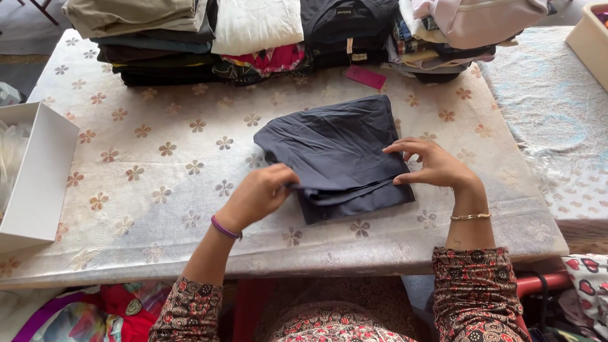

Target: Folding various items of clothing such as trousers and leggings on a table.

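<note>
A dark navy folded garment (335, 149) lies in the middle of a table covered with a flower-patterned cloth (158, 158). My left hand (256, 196) pinches the garment's near left edge between thumb and fingers. My right hand (434, 164) rests with fingers spread on the garment's right edge, pressing the fold. A purple band is on my left wrist, a thin gold bangle on my right.
Stacks of folded clothes (253, 35) line the far edge of the table, with a pink tag (365, 76) beside them. A white open box (35, 177) sits at the left edge. A second covered table (557, 120) stands to the right, with a cream bin (589, 38) at its far end.
</note>
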